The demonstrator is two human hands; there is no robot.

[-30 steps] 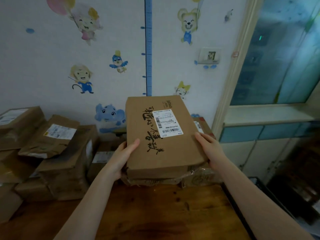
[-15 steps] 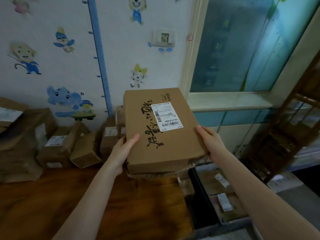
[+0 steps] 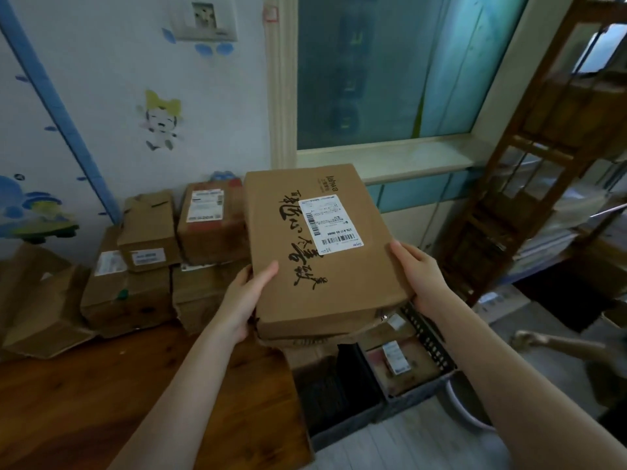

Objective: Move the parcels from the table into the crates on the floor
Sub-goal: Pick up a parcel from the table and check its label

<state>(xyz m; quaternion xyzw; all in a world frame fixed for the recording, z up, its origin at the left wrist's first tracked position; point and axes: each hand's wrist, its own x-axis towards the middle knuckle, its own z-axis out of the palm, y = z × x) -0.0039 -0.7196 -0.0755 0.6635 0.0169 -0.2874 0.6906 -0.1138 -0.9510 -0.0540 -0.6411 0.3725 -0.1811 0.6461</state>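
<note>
I hold a flat brown cardboard parcel [image 3: 322, 252] with black brush lettering and a white shipping label, and a second thinner parcel [image 3: 305, 339] pressed under it. My left hand [image 3: 246, 296] grips the left edge and my right hand [image 3: 422, 276] grips the right edge. The stack hangs above the table's right end and the dark crates [image 3: 437, 351] on the floor. The right crate holds labelled parcels [image 3: 397, 362]; the left crate [image 3: 336, 395] looks dark inside.
The wooden table [image 3: 118, 395] fills the lower left. Several brown parcels [image 3: 210, 225] are stacked along the wall at its back. A wooden ladder shelf [image 3: 529, 171] stands at the right, beside a window sill [image 3: 407, 161]. Grey floor lies beyond the crates.
My view and the held parcels have swung right, away from the table's stacks. The parcels now hang past the table's right end, with the floor crates showing beneath.
</note>
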